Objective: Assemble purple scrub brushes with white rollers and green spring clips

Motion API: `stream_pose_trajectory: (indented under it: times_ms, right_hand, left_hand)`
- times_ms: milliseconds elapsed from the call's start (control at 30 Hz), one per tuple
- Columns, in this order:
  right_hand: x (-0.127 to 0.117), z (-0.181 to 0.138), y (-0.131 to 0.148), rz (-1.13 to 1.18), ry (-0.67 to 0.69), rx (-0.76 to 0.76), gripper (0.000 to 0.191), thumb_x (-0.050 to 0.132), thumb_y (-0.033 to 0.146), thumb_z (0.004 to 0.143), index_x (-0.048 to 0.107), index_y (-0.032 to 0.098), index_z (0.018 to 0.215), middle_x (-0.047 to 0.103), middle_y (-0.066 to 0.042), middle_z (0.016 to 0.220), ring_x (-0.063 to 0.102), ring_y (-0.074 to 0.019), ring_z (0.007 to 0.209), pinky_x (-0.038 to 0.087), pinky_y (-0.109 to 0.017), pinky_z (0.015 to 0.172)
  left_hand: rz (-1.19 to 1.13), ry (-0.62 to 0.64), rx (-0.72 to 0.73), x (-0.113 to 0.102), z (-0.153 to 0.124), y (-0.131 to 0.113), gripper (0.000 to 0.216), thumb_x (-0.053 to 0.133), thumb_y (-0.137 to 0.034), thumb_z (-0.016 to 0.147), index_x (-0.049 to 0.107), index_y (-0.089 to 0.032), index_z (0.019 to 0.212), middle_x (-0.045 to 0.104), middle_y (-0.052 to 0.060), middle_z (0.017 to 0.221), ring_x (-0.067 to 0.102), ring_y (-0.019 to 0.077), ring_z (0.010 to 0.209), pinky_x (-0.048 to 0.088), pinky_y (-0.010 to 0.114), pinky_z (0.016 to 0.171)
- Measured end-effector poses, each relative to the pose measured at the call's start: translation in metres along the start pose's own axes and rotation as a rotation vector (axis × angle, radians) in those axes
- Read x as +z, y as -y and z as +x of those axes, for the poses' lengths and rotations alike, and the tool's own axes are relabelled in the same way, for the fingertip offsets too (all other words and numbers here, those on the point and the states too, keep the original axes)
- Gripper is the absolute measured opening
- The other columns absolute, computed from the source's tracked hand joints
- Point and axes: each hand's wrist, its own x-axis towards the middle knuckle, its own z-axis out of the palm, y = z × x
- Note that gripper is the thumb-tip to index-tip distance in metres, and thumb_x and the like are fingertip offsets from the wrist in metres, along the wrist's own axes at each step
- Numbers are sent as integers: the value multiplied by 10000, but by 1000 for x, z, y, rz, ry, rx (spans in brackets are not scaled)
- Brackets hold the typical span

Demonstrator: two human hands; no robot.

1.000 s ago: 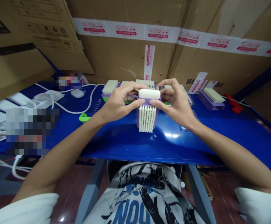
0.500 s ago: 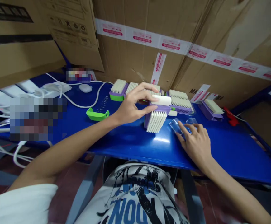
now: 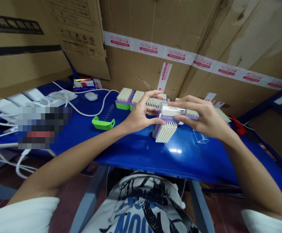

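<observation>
My left hand (image 3: 139, 115) grips a purple brush (image 3: 165, 132) at its left side, thumb below and fingers above; the pale bristles face down toward me. A white roller lies along the brush's upper side, under a clear plastic cover (image 3: 167, 109). The fingers and thumb of my right hand (image 3: 205, 116) pinch that cover at its right end. Whether the cover is fully seated cannot be seen. Another clear plastic piece (image 3: 200, 137) lies on the blue table below my right hand.
Several purple-and-green brushes (image 3: 123, 97) stand in a row along the cardboard (image 3: 141, 68). A green bracket (image 3: 103, 123), a coil spring (image 3: 108, 113) and a white mouse (image 3: 91, 96) lie left. White cables and power strips crowd the far left. Something red (image 3: 238, 125) lies right.
My right hand has picked up a clear cover from the table and brought it left and up onto the brush's roller. My left hand keeps its hold on the brush.
</observation>
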Motion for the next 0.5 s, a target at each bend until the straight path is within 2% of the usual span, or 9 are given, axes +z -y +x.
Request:
stream_pose_trajectory:
  times_ms: [100,267,400,500]
  right_hand:
    - [-1,4,-1,-13,74,-19,412,697,338,1153,799,311,1551,809,-139,1384,804,-336,1216,664,-543,1037]
    - [5,-5,-15,101,154,37,421,721,405,1156,769,344,1570,814,-97,1431,790,-321,1269,665,-516,1077]
    - [33,-28,-31,418,60,173,551,726,531,1143,631,369,1662,698,-89,1662,788,-292,1291,722,-464,1026]
    - [42,-40,-47,615,-70,342,590,843,557,1052,652,394,1585,720,-76,1600,809,-275,1161,760,-440,873]
  left_hand:
    - [-14,31,-74,-3,1,-2,1054,1110,-613,746,531,-473,1615,585,61,1643,831,207,1007,769,437,967]
    - [-36,84,-121,-4,1,-5,944,1112,-527,765,616,-434,1563,593,56,1646,834,240,1104,756,453,1025]
    - [27,144,-142,-5,0,-9,825,1064,-468,853,639,-357,1552,650,100,1578,838,255,1153,750,398,1008]
    - [135,156,-150,-10,1,-13,663,950,-459,980,629,-328,1545,655,118,1581,838,269,1232,743,342,956]
